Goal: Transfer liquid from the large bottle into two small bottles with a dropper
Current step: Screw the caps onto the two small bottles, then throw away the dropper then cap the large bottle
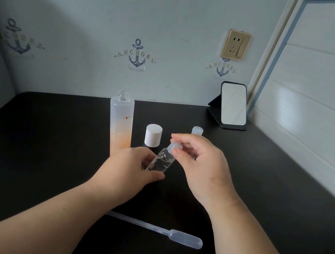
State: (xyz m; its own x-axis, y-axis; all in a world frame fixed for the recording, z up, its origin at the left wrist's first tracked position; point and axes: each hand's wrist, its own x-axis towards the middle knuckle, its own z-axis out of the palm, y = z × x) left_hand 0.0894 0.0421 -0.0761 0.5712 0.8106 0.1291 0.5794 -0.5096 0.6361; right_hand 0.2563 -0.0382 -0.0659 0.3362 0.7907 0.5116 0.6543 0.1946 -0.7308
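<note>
A small clear bottle [162, 159] with liquid inside is tilted above the black table [35, 148]. My left hand [132, 167] grips its lower body. My right hand [200, 164] pinches its translucent cap [174, 146] between thumb and fingers. The large frosted bottle [120, 123] stands uncapped behind my left hand, orange liquid in its lower part. Its white cap [153, 135] stands to its right. A second small bottle [197, 130] shows only its capped top behind my right hand. The plastic dropper [166, 232] lies flat on the table between my forearms.
A small standing mirror [232, 103] is at the table's back right corner. The wall with anchor prints and a gold socket [236, 45] rises behind the table. A white panelled surface [322, 109] borders the table on the right.
</note>
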